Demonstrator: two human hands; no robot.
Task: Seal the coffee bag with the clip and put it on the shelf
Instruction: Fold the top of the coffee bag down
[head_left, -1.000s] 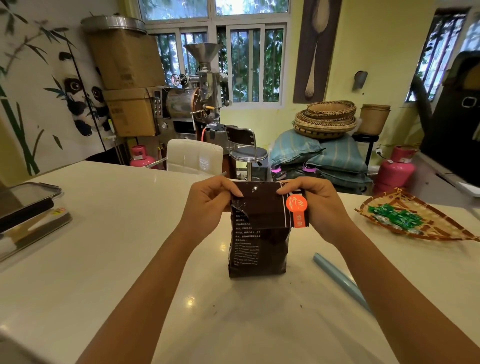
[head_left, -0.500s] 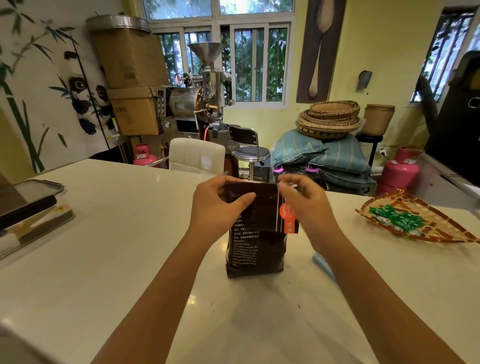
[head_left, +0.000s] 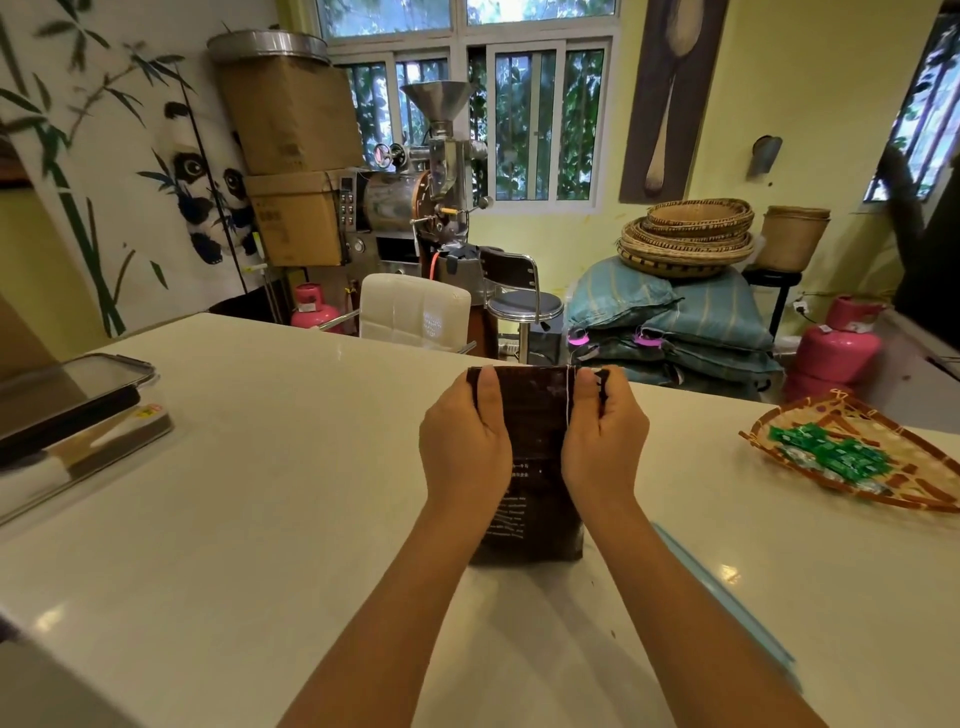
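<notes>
A dark brown coffee bag (head_left: 535, 447) with small white print stands upright on the white table (head_left: 260, 519), in the middle. My left hand (head_left: 465, 447) grips its upper left part, thumb pressed on the folded top. My right hand (head_left: 605, 447) holds the upper right part, thumb on the top edge beside a thin white line. The bag's orange label is hidden behind my right hand. A long light blue clip (head_left: 727, 592) lies flat on the table to the right, partly under my right forearm. No shelf is in view.
A woven fan-shaped tray (head_left: 852, 467) with green packets lies at the right. A clear box with a phone on it (head_left: 72, 410) sits at the left edge. Beyond the table stand a white chair (head_left: 413, 309), a stool, a coffee roaster and pink gas cylinders.
Both hands have slid down and inward over the bag's top, pressing the fold flat. The orange label, seen before at the right, is now covered. The view has shifted slightly.
</notes>
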